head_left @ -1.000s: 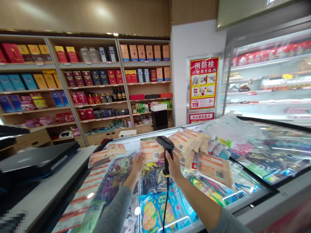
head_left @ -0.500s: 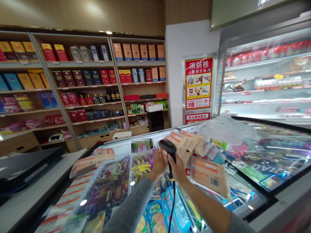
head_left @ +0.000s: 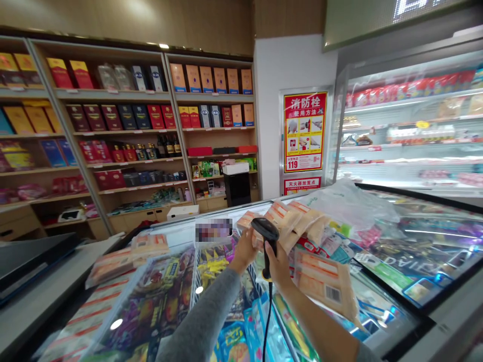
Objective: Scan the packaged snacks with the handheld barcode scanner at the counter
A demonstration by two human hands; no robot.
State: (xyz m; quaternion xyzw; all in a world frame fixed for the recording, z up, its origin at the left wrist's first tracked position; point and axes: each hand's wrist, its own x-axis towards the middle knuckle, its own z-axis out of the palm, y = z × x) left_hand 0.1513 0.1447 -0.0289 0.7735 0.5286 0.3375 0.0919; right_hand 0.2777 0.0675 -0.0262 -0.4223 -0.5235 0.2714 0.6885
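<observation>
My right hand (head_left: 278, 261) is wrapped round the handle of a black barcode scanner (head_left: 265, 229), its cord (head_left: 268, 322) hanging down toward me. Just left of it, my left hand (head_left: 244, 250) is closed on the near edge of a flat, clear-wrapped food packet (head_left: 247, 219) with orange print. The scanner's head hides part of that packet and some left fingertips. More packets of this kind (head_left: 302, 221) lie in an overlapping row to the right. Nearer me, another packet (head_left: 327, 284) lies with its barcode label facing up.
Under my arms, a chest freezer holds bagged frozen goods (head_left: 158, 296) and wire dividers. Further packets (head_left: 130, 254) rest on its left side. A crumpled clear plastic bag (head_left: 350, 203) lies at the back right. Shelves of boxes (head_left: 151, 118) and a lit display fridge (head_left: 411, 125) stand behind.
My left hand has gone from spread fingers to a curled grip, and the packet's corner now shows left of the scanner. The camera view has shifted slightly; my right hand still holds the scanner.
</observation>
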